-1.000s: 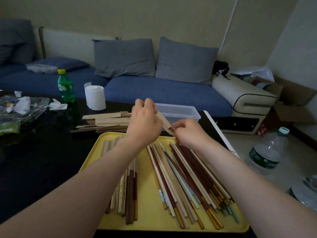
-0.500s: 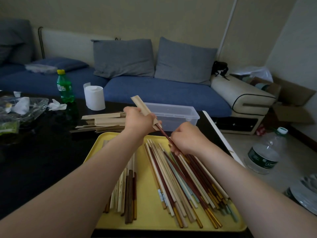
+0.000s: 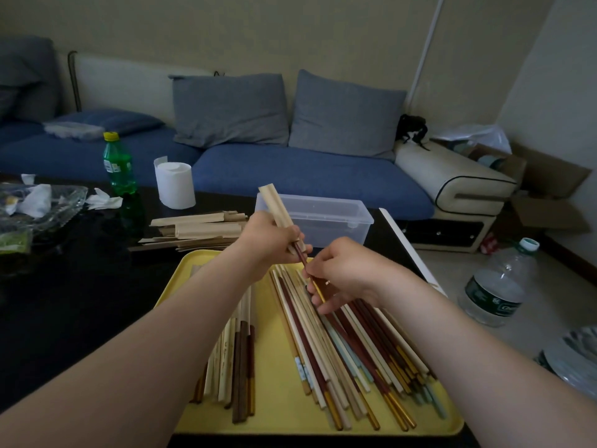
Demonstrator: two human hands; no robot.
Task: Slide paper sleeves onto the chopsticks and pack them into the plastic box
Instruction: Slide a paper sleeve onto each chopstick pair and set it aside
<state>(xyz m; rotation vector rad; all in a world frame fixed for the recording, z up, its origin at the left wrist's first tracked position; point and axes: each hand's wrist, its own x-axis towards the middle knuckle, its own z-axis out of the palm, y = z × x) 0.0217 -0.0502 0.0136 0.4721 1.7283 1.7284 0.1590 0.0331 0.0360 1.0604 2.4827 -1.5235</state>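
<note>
Your left hand (image 3: 274, 236) is curled round the lower end of a paper sleeve (image 3: 274, 202), whose closed end points up and away over the plastic box (image 3: 323, 218). Your right hand (image 3: 349, 276) pinches the dark red chopsticks (image 3: 302, 258) just below the sleeve's mouth, with their tips entering it above the far edge of the yellow tray (image 3: 284, 418). I cannot tell whether one stick or a pair is going in. Treat the sleeve as thin, light paper that will likely buckle or tear at the mouth if you squeeze it, so hold it by its edges near the opening, gently enough that the mouth stays open. The sticks look stiff, light and lacquered, so they are probably slippery and inclined to splay. Pinch them close to the tips to keep them together, then move your grip back along the shafts as they slide home. The box stands open on the dark surface (image 3: 80, 302), just beyond the tray's far right corner, and no sleeved sticks show inside it. Spare sleeves (image 3: 200, 227) lie stacked off the tray's far left corner. Loose chopsticks (image 3: 355, 350) fan across the tray's right half, and a smaller bundle (image 3: 239, 360) lies toward its left edge.
</note>
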